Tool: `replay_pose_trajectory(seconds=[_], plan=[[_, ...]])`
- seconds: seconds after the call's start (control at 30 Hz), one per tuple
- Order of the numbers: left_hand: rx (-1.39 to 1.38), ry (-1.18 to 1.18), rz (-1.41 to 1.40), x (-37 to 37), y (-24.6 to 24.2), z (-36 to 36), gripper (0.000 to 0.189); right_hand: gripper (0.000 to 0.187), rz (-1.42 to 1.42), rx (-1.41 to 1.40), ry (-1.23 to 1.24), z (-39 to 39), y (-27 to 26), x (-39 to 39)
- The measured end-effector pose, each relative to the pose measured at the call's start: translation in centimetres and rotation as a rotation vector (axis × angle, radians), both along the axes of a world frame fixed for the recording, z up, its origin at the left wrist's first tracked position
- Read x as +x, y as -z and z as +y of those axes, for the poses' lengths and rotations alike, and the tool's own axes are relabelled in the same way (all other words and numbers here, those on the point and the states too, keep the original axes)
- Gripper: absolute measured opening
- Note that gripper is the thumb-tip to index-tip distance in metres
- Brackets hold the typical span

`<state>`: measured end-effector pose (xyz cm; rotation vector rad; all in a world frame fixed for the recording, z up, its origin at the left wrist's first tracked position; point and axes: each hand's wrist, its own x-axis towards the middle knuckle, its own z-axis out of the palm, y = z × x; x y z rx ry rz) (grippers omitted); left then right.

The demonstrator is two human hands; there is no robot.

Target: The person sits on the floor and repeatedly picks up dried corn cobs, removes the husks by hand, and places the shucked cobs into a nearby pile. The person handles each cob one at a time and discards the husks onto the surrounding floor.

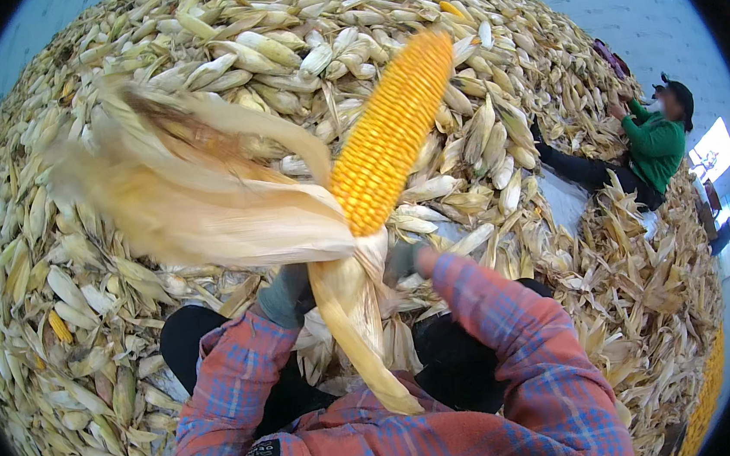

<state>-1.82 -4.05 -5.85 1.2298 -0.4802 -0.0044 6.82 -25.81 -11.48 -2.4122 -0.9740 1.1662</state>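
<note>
A large ear of corn (pixel 390 141) with bare yellow kernels stands tilted up and to the right, close before me. Its pale husk (pixel 254 224) is peeled back, one blurred bunch spreading left and a strip hanging down towards my lap. My left hand (pixel 285 297), in a grey-green glove, grips at the ear's husk-covered base; its fingers are hidden behind the leaves. On the other side of that base is my right hand (pixel 407 260), also gloved and blurred. Husk covers part of it, so its grip cannot be made out.
Unhusked corn ears (pixel 271 47) form a wide heap ahead and to the left. Loose husks (pixel 644 295) pile up on the right. A person in a green top (pixel 653 137) sits at the far right. Yellow corn (pixel 703 403) lies along the lower right edge.
</note>
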Motion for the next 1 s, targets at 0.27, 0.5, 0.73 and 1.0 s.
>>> replay_pose_trajectory(seconds=[0.27, 0.5, 0.73, 1.0], plan=[[0.122, 0.047, 0.018, -0.7, 1.3, -0.4, 0.044, 0.060, 0.689, 1.664, 0.745, -2.9, -18.5, 1.2], [0.613, -0.058, -0.099, -2.8, 0.3, -2.9, 0.035, 0.030, 0.359, 1.472, 0.844, 1.0, -18.0, -1.4], [0.867, 0.114, -0.130, -5.6, -3.1, -2.9, 0.036, 0.061, -0.587, 0.759, 0.334, 4.3, -19.0, -7.1], [1.569, 0.079, 0.030, -4.3, 0.9, -2.9, 0.087, 0.029, -0.388, 1.385, 1.186, -7.2, -16.3, 4.7]])
